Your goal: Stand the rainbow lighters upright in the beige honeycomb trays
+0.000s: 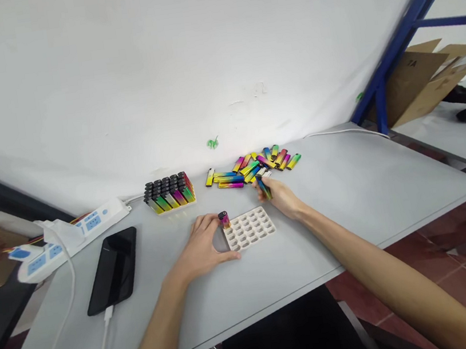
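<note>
A white tray (254, 228) with rows of oval slots lies on the table in front of me. One pink-and-gold lighter (225, 220) with a black top stands upright in its far left corner slot. My left hand (204, 242) rests at the tray's left side, thumb and fingers spread around that corner, the fingertips close to the standing lighter. Between the fingers of my right hand (278, 196) is a dark blue-green lighter (264, 188), held tilted just beyond the tray's far right corner. Behind it lies a loose pile of shiny multicoloured lighters (251, 170).
At the back left stands a block of upright lighters (170, 194) in a second tray. A black phone (113, 269) with a white cable and a white power strip (72, 237) lie on the left. Cardboard boxes (422, 75) sit behind a blue metal frame (399, 44) on the right.
</note>
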`<state>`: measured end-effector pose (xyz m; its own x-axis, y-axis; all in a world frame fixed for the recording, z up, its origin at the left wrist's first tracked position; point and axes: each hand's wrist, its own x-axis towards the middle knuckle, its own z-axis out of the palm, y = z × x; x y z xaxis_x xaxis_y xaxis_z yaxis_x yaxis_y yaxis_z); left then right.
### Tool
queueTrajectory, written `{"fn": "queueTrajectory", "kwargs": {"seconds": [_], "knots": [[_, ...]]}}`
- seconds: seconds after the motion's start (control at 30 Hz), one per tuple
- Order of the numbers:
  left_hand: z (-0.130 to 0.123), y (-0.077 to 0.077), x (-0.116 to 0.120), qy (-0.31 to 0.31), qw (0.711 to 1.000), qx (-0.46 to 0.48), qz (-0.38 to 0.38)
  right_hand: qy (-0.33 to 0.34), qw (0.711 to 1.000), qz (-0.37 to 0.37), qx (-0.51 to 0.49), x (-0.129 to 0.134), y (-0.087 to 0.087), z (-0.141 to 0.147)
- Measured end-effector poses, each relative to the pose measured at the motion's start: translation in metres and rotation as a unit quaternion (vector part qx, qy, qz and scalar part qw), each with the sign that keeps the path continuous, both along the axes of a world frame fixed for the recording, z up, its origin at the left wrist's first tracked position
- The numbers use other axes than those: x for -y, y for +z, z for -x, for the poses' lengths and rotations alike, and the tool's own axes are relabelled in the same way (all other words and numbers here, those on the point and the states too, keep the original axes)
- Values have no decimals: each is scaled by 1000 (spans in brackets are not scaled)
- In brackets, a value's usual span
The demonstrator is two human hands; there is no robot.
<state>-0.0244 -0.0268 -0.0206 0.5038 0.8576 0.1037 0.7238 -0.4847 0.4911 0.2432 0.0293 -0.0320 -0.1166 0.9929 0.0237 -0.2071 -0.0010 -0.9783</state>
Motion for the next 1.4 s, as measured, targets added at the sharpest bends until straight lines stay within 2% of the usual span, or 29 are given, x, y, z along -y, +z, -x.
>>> {"fn": "queueTrajectory", "kwargs": {"seconds": [0.13,0.23,0.4,0.53,0.7,0.83,0.93,1.0,1.07,1.17,1.27,1.4], "knots": [[-11,-1,3,-20,1000,12,1,64,994,-64,54,6,7,-4],[-18,-1,5,-29,1000,11,-2,104,992,-55,36,11,14,-5],[-21,-1,5,-32,999,0,6,138,988,-21,69,19,17,4],[-21,0,5,-33,999,4,11,135,976,-83,148,23,16,12],[-22,2,6,-31,999,3,19,89,935,-192,285,29,17,16],[-22,1,5,-31,999,-2,17,105,896,-257,347,31,16,19],[-21,0,4,-30,999,-3,18,115,872,-278,386,27,14,15],[-20,-1,3,-28,999,2,22,78,876,-265,396,22,11,9],[-19,-1,2,-27,999,7,27,-4,872,-237,428,14,8,1],[-18,-1,2,-25,999,9,34,-101,821,-197,526,1,2,-9],[-17,-1,1,-21,999,14,35,-143,782,-162,584,-6,-3,-15],[-17,-1,1,-20,999,26,37,-176,766,-120,606,-7,-6,-18]]}}
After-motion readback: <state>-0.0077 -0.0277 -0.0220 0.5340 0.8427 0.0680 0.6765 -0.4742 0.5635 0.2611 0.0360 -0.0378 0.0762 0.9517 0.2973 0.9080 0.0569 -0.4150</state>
